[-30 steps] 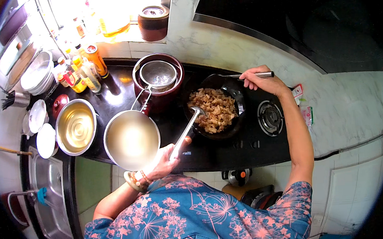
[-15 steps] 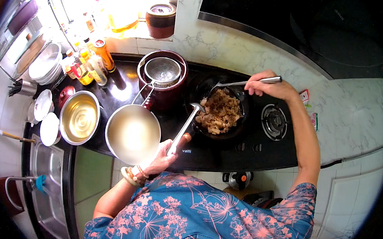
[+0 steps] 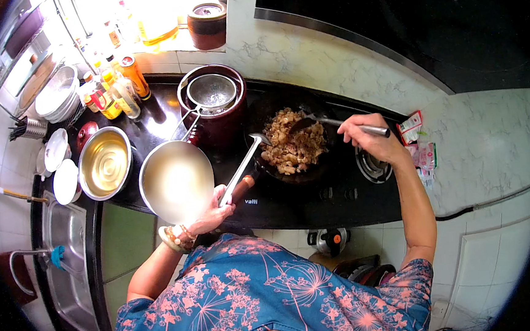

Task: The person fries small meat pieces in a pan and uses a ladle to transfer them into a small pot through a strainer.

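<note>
The left hand (image 3: 210, 215), near the front edge of the glossy black surface (image 3: 286, 204), is closed around the end of a long pale-steel ladle (image 3: 238, 173), whose head points to the left rim of a round black wok (image 3: 273, 103). A brown wooden handle (image 3: 243, 186) runs beside the ladle; whether the fingers also grip it is hard to tell. The right hand (image 3: 370, 135), nearer the right end, grips the steel handle of a dark-bladed spatula (image 3: 342, 123), its blade among the browned, chopped food pieces (image 3: 294, 148) inside the wok. Left of the left hand, a round steel bowl (image 3: 141, 181) of pale cream liquid overlaps the front edge. Toward the back edge, a round steel-mesh sieve (image 3: 212, 92) lies over a dark red-brown pot (image 3: 219, 128).
</note>
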